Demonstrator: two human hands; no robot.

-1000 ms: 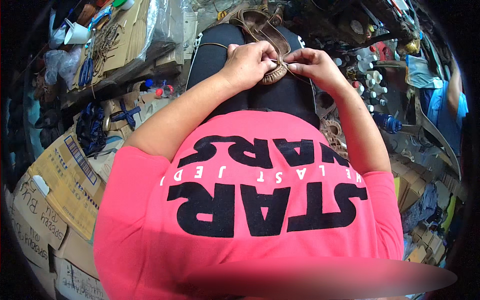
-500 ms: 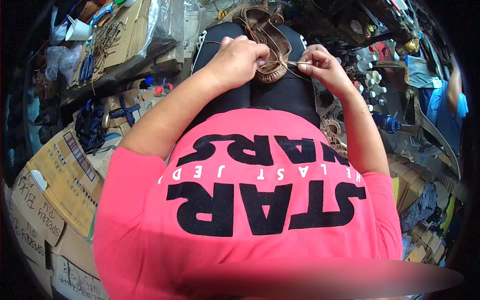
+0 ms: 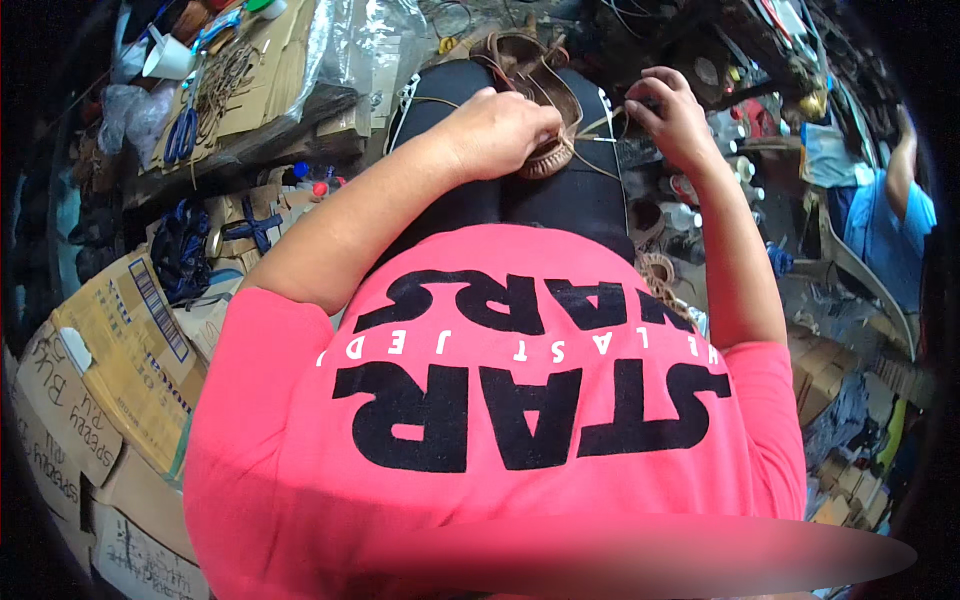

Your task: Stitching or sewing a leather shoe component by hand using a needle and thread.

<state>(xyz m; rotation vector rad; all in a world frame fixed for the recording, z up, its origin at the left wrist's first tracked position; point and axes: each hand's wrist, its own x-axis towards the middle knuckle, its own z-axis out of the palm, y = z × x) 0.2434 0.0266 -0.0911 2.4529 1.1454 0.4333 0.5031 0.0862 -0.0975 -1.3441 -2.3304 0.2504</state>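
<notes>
A brown moccasin-like shoe lies on a person's black-trousered lap, toward the far edge by the knees, its gathered toe pointing at the near edge, by the waist. The left hand is at the shoe's left side by the toe, fingers curled inward; their tips are hidden, so what they pinch cannot be told. The right hand is raised just beyond the lap's right edge, thumb and forefinger bent toward each other. A pale lace runs from the toe seam up to those fingertips; whether they pinch it or only touch it cannot be told. A thin loose strand trails from the toe toward the lap's right edge.

The step looks like drawing lace through the seam. To do it well, the left hand should brace the leather close to the hole while the right pulls smoothly, in line with it. Even tension should keep the gathers regular, and the loose strand is best kept clear of snags.
</notes>
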